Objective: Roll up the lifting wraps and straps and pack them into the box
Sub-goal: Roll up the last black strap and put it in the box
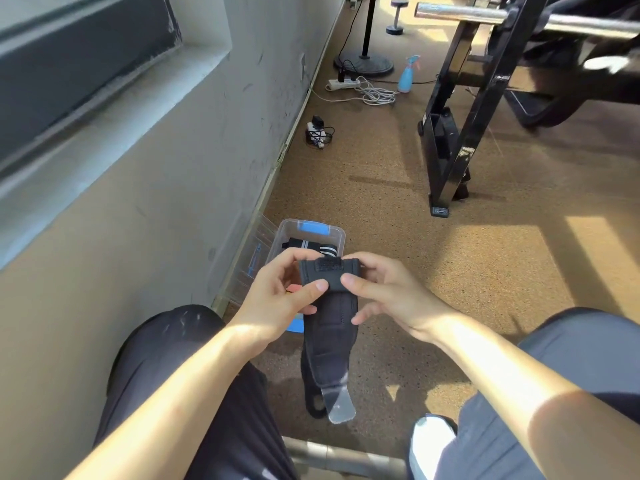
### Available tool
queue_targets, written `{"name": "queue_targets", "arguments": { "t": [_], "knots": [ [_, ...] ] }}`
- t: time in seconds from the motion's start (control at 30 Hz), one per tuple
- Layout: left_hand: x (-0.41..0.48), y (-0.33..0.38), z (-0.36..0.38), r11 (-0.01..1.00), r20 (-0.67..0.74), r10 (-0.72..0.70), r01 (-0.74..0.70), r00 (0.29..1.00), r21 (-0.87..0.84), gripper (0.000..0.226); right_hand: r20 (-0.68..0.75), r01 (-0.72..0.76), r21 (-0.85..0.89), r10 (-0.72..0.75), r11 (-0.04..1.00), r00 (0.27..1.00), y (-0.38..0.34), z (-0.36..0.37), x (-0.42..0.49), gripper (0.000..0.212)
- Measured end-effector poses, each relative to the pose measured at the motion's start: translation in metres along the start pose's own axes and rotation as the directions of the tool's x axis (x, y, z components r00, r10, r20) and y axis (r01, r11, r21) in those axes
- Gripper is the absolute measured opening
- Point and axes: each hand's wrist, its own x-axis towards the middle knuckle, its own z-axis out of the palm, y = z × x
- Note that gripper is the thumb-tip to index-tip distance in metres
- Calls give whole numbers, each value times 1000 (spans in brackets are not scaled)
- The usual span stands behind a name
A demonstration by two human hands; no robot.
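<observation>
A black lifting wrap (327,327) hangs between my knees, its top end folded over into the start of a roll with a velcro patch showing. My left hand (280,292) pinches the left side of that folded end, thumb on top. My right hand (384,292) pinches the right side the same way. The wrap's lower end carries a grey tab (337,403) near the floor. Behind my hands a clear plastic box (332,233) with blue latches stands on the floor, holding a rolled black wrap with white stripes (311,245).
The box's clear lid (251,258) leans on the wall at left. A black rack leg (450,161) stands to the right. A power strip with cables (360,88), a blue spray bottle (407,74) and a charger (318,131) lie farther along the cork floor.
</observation>
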Motion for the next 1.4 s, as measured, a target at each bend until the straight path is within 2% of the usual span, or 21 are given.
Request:
{"name": "queue_targets", "arguments": {
  "t": [0.23, 0.37, 0.5, 0.57, 0.67, 0.73, 0.83, 0.93, 1.03, 1.1, 1.23, 1.4],
  "knots": [
    [-4, 7, 5, 961, 153, -232, 251, 961, -115, 40, -110, 92, -16, -93, 996, 990, 6, -4, 2, 40],
    [-4, 9, 5, 975, 137, -195, 208, 971, -84, 38, -114, 147, -99, -158, 984, 981, 9, -1, 2, 43],
    [-2, 3, 2, 990, 81, -118, 124, 990, -72, 24, -97, 111, -99, -121, 989, 988, 7, 0, 2, 56],
    [-1, 1, 0, 995, 55, -64, 67, 996, -67, 27, -39, 38, -39, -40, 999, 998, 6, -1, 1, 59],
    [-1, 1, -1, 999, 48, 3, -1, 999, -38, 34, 14, -41, 48, 40, 998, 999, 1, 1, 0, 44],
    [-2, 1, 1, 999, 51, 38, -38, 998, -11, 37, -1, -52, 21, 52, 998, 999, -1, 1, 0, 50],
    [-3, 1, 4, 997, 34, 74, -74, 997, 16, 44, 5, -15, -1, 15, 1000, 1000, -1, 1, 1, 46],
    [-2, 1, 4, 1000, 31, 3, -2, 1000, -21, 51, -33, 26, 44, -25, 999, 999, -2, 1, 0, 43],
    [-2, 6, 5, 985, 123, -167, 170, 978, -12, 45, -88, 64, 87, -57, 994, 995, -2, -1, 1, 43],
    [-3, 8, 4, 975, 175, -213, 221, 961, -29, 46, -128, 89, 69, -80, 994, 989, -1, -2, 2, 40],
    [-1, 10, 6, 977, 131, -193, 202, 972, -62, 46, -150, 146, 2, -144, 989, 978, 3, -1, 1, 40],
    [1, 6, 3, 982, 68, -154, 160, 986, -102, 23, -102, 130, -21, -131, 991, 986, 3, 2, 1, 47]
  ]
}}
